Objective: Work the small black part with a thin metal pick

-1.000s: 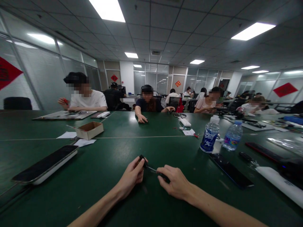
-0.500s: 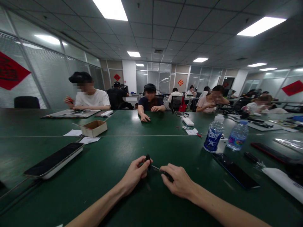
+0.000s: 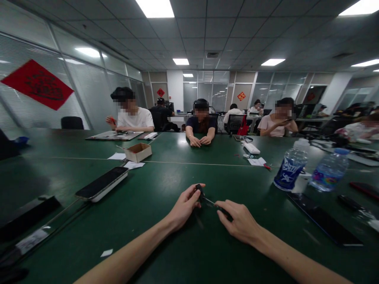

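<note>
Near the middle of the frame, slightly below centre, the left hand point(image 3: 185, 207) pinches a small black part point(image 3: 199, 189) between thumb and fingers, holding it up above the green table point(image 3: 177, 256). Just right of it, the right hand point(image 3: 239, 221) grips the dark handle of a screwdriver point(image 3: 223, 212), its thin metal shaft pointing up and left toward the part; whether the tip touches it is too small to tell. At the right of the frame a bottle with a white cap point(image 3: 290, 167) stands beside a bottle with a blue cap point(image 3: 330, 169), and a dark phone point(image 3: 324, 221) lies below them. Left of centre, an open cardboard box point(image 3: 137, 152) sits on the table, and at the lower left lies a paper scrap point(image 3: 107, 253), close to the left forearm
</note>
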{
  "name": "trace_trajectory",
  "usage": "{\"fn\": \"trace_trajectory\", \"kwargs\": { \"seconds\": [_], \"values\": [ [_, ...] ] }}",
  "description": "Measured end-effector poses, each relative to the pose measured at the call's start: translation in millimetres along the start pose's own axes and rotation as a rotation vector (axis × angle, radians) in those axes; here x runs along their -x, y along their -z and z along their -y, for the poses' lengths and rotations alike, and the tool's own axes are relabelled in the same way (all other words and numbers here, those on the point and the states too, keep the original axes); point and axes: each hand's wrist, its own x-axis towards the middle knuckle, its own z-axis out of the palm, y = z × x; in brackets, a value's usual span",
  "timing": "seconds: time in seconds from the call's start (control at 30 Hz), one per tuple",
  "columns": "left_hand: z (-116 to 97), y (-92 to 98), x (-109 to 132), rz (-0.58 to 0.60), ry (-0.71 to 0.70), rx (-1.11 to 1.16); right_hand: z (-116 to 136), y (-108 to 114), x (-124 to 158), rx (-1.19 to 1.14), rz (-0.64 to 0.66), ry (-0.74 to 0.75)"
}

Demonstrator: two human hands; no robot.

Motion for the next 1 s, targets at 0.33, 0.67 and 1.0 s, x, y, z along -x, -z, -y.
{"fn": "trace_trajectory", "kwargs": {
  "seconds": [0.33, 0.67, 1.0],
  "values": [
    [0.7, 2.4, 0.3, 0.006, -0.009, -0.015, 1.4, 0.7, -0.6, 0.030, 0.023, -0.008],
    [-1.3, 4.7, 1.8, 0.004, 0.008, -0.033, -1.4, 2.3, 3.0, 0.023, 0.044, 0.019],
    [1.3, 4.0, 1.5, 0.040, 0.026, 0.091, -6.5, 0.0, 1.2, -0.070, -0.073, 0.003]
  ]
}}
